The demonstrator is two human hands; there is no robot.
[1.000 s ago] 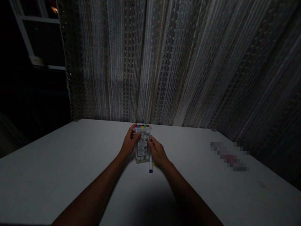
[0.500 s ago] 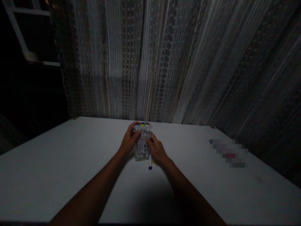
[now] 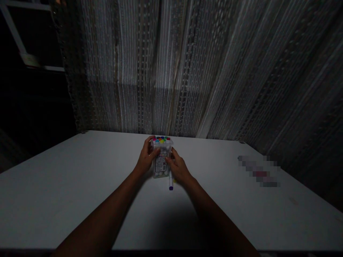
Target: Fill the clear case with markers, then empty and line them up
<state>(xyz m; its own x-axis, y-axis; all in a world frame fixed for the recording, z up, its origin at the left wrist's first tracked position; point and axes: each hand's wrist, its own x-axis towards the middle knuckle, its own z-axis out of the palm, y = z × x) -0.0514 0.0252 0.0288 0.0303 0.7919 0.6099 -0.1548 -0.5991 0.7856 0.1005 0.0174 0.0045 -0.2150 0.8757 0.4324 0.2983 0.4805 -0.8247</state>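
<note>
A clear plastic box of markers point(image 3: 161, 157) with many coloured caps on top and a barcode label on its near side stands upright on the white table point(image 3: 66, 185). My left hand point(image 3: 146, 160) grips the box's left side, thumb across the front. My right hand point(image 3: 179, 167) is closed against the box's right side. A white marker with a purple cap point(image 3: 170, 182) sticks out towards me from under my right hand; whether it is held or lying on the table I cannot tell.
A grey patterned curtain point(image 3: 203, 71) hangs right behind the table's far edge. A dark window frame point(image 3: 24, 53) is at the upper left. A blurred-out object point(image 3: 259, 171) lies on the table at the right.
The box now stands more upright, its coloured caps showing more. The hands and box have shifted slightly up in the picture as the view tilted.
</note>
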